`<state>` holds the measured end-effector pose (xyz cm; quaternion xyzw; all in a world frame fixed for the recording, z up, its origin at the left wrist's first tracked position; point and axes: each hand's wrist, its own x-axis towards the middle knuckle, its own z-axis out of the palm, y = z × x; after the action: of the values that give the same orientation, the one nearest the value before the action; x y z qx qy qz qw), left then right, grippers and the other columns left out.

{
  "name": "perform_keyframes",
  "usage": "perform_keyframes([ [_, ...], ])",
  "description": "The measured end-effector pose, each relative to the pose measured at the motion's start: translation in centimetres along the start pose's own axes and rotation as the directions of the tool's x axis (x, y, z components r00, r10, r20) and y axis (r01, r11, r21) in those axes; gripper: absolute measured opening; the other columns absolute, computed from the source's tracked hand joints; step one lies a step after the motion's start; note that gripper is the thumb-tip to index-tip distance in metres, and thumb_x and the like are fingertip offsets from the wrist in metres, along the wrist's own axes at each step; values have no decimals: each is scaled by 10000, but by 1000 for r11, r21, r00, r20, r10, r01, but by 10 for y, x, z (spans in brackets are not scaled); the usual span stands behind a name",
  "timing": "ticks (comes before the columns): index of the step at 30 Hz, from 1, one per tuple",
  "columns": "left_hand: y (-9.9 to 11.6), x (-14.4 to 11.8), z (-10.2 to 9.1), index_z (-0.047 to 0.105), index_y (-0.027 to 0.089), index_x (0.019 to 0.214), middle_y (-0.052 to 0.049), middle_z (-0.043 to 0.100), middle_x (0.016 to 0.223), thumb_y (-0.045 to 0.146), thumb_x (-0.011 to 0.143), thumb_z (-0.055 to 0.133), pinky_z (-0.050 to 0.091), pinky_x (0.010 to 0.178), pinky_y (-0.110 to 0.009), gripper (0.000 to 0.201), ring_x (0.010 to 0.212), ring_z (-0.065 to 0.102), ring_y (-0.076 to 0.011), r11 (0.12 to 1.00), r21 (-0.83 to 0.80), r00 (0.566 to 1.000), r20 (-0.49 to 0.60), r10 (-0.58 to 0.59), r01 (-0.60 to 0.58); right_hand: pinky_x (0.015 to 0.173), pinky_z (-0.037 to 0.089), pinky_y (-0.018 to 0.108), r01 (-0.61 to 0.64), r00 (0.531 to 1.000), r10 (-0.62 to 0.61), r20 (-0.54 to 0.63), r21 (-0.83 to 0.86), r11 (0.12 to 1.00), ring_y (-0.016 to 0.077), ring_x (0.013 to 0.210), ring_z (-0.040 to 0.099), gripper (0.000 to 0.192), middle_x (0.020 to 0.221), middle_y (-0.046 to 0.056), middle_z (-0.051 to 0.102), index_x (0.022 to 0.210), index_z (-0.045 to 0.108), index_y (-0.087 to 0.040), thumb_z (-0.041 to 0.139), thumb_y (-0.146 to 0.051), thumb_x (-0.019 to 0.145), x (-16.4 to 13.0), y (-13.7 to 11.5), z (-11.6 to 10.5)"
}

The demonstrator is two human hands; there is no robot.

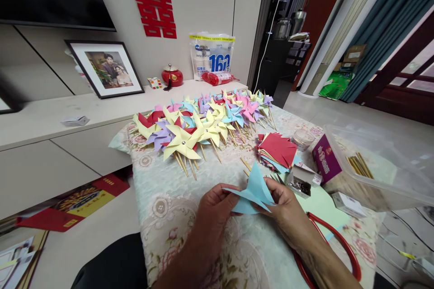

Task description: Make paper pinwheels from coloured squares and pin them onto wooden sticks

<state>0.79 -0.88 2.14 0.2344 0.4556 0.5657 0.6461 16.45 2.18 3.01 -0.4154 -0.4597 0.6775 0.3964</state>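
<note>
Between my two hands, above the near part of the table, is a light blue paper pinwheel piece with cut, partly bent points. My left hand pinches its left edge between thumb and fingers. Its right side is gripped by my right hand, some of whose fingers are hidden behind the paper. Just beyond lie thin wooden sticks and a stack of cut paper with a red sheet on top. Red-handled scissors lie partly under my right forearm, their blades mostly hidden.
Finished pinwheels in several colours crowd the far side of the floral tablecloth. At right are a small box of metal fasteners, pale green paper, a white box and a clear plastic bin holding sticks.
</note>
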Motion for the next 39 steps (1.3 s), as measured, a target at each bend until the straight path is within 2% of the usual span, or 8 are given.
perform_keyframes([
  [4,-1,-3,3,723,181,886,-25,746,825,167,559,824,499,670,-260,342,709,648,-163,991,114,997,-20,75,-72,658,483,271,15,1000,-16,-5,-22,1000,170,679,619,362,789,-1,735,940,742,-206,894,-295,623,0,-2,3],
  [9,-2,-4,1,721,184,782,-15,724,790,219,663,797,488,647,-241,146,690,633,-148,915,273,953,22,303,-297,629,429,235,47,998,-51,-34,-122,991,138,661,555,330,730,-31,677,860,725,-188,900,-253,588,0,-4,4],
  [17,-2,-1,0,694,158,756,-16,718,662,310,650,850,443,585,-233,242,572,581,-121,997,14,996,-14,82,-82,745,476,307,-23,999,22,35,13,1000,179,754,616,420,828,24,704,1012,717,-199,867,-387,668,-2,1,2],
  [20,-1,-2,1,698,160,762,-7,714,660,295,659,841,447,593,-232,221,581,586,-123,995,1,995,-18,96,-96,740,474,300,-28,997,25,71,31,999,176,758,619,378,854,29,715,1015,718,-199,846,-378,708,-2,1,1],
  [23,0,-4,0,717,169,800,-22,739,712,288,691,811,474,607,-239,187,623,626,-144,977,119,984,-15,178,-175,733,476,277,-30,994,25,109,45,999,168,765,626,334,854,13,722,961,716,-203,865,-332,691,-3,-2,3],
  [29,-1,-3,-6,713,198,810,-49,751,896,232,782,723,539,743,-279,46,831,693,-202,799,428,890,31,454,-422,810,491,288,-25,988,16,155,52,998,196,883,656,446,982,23,740,1104,687,-217,861,-289,699,-4,-10,5],
  [36,2,-4,-9,704,215,836,-36,753,897,184,828,668,544,799,-287,49,864,703,-200,635,579,822,113,559,-512,877,488,316,-30,997,17,71,179,983,218,971,675,478,1078,73,748,1149,686,-202,832,-198,693,-2,-6,-3],
  [39,3,-5,-8,697,215,838,-27,753,887,152,842,640,545,783,-272,85,845,709,-183,518,619,750,185,635,-591,850,496,295,-34,999,33,8,230,973,204,936,682,487,1035,62,760,1110,711,-207,829,-135,643,-1,-7,-3],
])
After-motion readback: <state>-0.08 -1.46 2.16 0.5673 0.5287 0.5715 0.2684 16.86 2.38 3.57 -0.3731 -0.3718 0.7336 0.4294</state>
